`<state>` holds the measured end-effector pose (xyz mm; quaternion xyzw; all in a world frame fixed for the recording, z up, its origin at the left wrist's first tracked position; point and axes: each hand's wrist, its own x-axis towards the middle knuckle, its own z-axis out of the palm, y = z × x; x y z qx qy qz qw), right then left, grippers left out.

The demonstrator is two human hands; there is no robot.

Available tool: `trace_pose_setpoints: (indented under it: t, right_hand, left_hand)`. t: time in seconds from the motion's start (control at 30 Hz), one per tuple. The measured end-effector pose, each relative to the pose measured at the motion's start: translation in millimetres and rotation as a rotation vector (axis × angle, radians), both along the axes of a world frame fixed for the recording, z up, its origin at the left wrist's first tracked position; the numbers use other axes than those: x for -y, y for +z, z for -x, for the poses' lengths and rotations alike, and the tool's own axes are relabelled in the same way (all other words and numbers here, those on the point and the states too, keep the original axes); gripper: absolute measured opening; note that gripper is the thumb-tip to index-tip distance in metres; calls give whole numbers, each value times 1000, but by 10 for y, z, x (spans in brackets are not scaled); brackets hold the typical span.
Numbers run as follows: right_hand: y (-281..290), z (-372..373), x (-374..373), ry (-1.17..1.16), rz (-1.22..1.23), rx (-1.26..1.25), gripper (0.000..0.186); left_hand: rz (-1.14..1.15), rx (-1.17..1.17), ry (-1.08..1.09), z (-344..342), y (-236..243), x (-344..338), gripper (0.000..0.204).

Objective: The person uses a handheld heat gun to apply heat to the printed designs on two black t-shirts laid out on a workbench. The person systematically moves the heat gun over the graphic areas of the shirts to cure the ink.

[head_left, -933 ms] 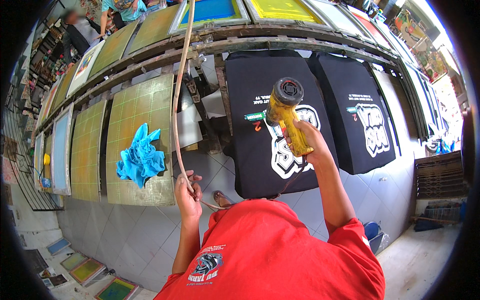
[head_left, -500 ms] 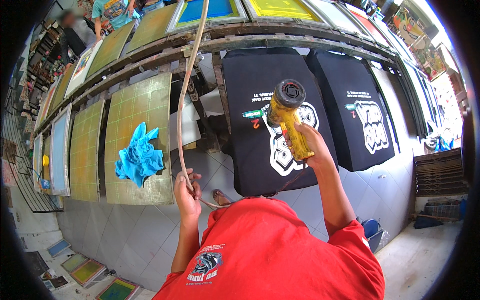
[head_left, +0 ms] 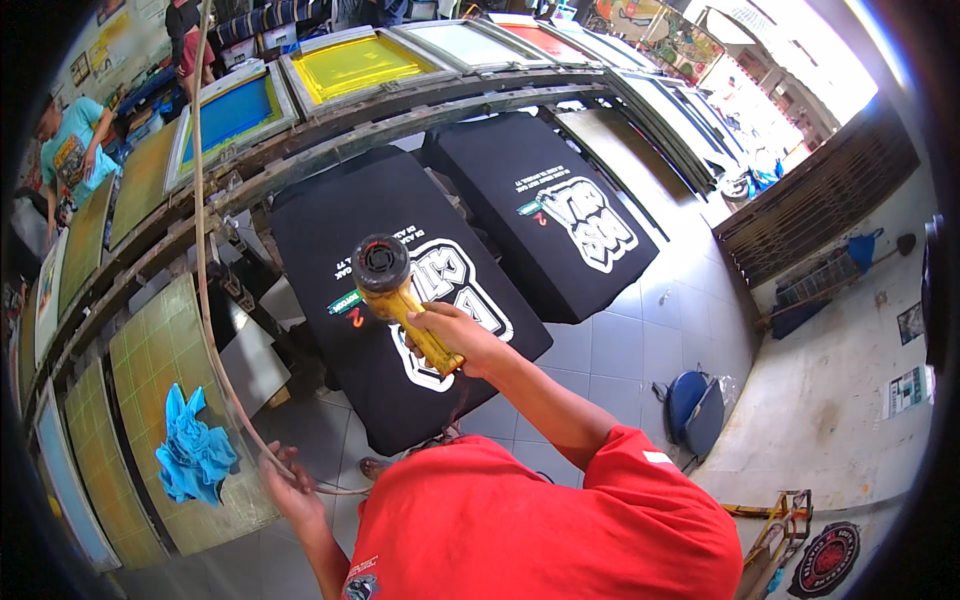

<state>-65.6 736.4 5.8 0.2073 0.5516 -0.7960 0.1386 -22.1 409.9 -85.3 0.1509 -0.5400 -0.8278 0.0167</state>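
Note:
My right hand [head_left: 458, 336] grips a yellow heat gun [head_left: 420, 325] with a round black end, held over a black T-shirt [head_left: 315, 255] with white lettering that lies stretched on a platen. A similar black shirt [head_left: 480, 180] lies to its right. My left hand [head_left: 288, 478] has its fingers curled round a long beige cord [head_left: 212, 330], which runs up past the top edge of the picture. A crumpled blue cloth [head_left: 193, 450] rests on the bare greenish board [head_left: 150, 355] left of that hand.
Framed screens [head_left: 360, 70] line the wooden rack [head_left: 250, 150] beyond the shirts. A person in turquoise [head_left: 75, 140] is at the far left, others behind. At right are a blue round-topped object [head_left: 690, 410], a metal gate [head_left: 800, 230], a wall [head_left: 830, 420] and a yellow metal frame [head_left: 775, 520].
The view has turned toward the right, so the shirts and rack appear further left and tilted. Both hands keep their hold; the heat gun now points more toward the upper left of the picture.

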Motion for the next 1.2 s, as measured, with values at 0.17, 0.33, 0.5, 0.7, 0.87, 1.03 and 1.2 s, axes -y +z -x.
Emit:
trace_pose_setpoints:
  t: [0.17,0.33,0.5,0.7,0.87,1.03,1.2]
  right_hand:
    - [38,-121,25,-23,1,8,35]
    - [80,-224,7,-10,4,15,35]
    - [69,-284,21,-78,-17,11,31]
    - [37,-351,51,-76,-39,0,30]
    - [70,-329,73,-35,-7,-3,35]
    - [79,-318,90,-41,-42,34,38]
    - [71,-332,88,-29,-14,7,37]
  left_hand:
    - [-4,-21,-41,32,37,-10,38]
    - [-11,-11,-40,43,41,-13,37]
    - [8,19,-25,52,11,9,39]
    - [12,-20,-13,57,-9,42,40]
    - [-24,-41,-54,33,21,115,35]
    - [-34,-22,-40,28,41,97,32]
    - [5,-20,-70,51,29,95,36]
